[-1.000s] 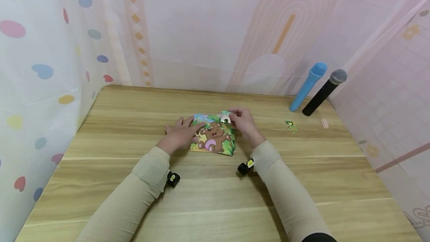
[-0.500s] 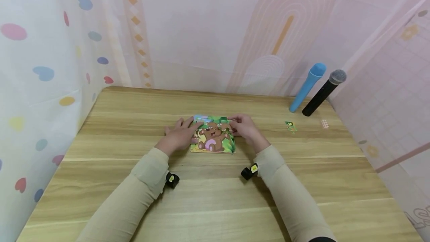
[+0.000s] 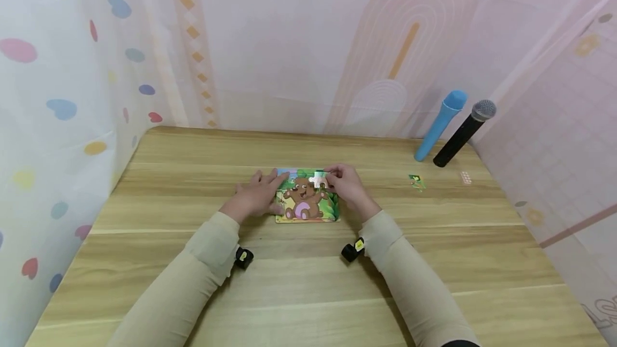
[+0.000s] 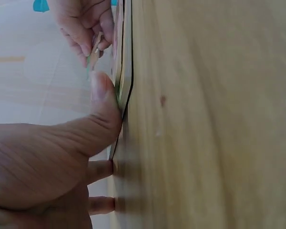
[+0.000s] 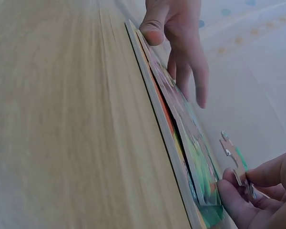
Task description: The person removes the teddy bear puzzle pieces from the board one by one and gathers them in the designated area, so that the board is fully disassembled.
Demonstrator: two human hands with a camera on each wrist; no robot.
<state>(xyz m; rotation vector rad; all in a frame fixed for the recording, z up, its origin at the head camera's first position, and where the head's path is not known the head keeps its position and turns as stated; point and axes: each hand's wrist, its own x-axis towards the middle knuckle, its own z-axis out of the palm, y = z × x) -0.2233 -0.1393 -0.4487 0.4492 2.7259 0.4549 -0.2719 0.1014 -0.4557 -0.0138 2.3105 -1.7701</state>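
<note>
A jigsaw puzzle (image 3: 305, 208) with a brown bear lies flat on the wooden table, its top right part uncovered by a loose piece. My right hand (image 3: 348, 183) pinches a puzzle piece (image 3: 317, 179) between thumb and fingers, over that upper right part. In the right wrist view the piece (image 5: 236, 160) stands tilted, clear above the board. My left hand (image 3: 255, 196) rests at the puzzle's left side with fingers spread. Its thumb (image 4: 101, 90) touches the puzzle's edge in the left wrist view, and its other fingertips reach the table beside it.
To the right lie a small green piece (image 3: 416, 182) and a small pink-dotted item (image 3: 465, 178). Behind them a blue microphone (image 3: 441, 127) and a black microphone (image 3: 464, 134) stand leaning. A patterned curtain (image 3: 289, 52) borders the table's back.
My right hand lowers the puzzle piece to the puzzle's upper right, then tips it so it shines pale. The puzzle's skewed lower right corner now sits straight. My left hand stays nearly in place.
</note>
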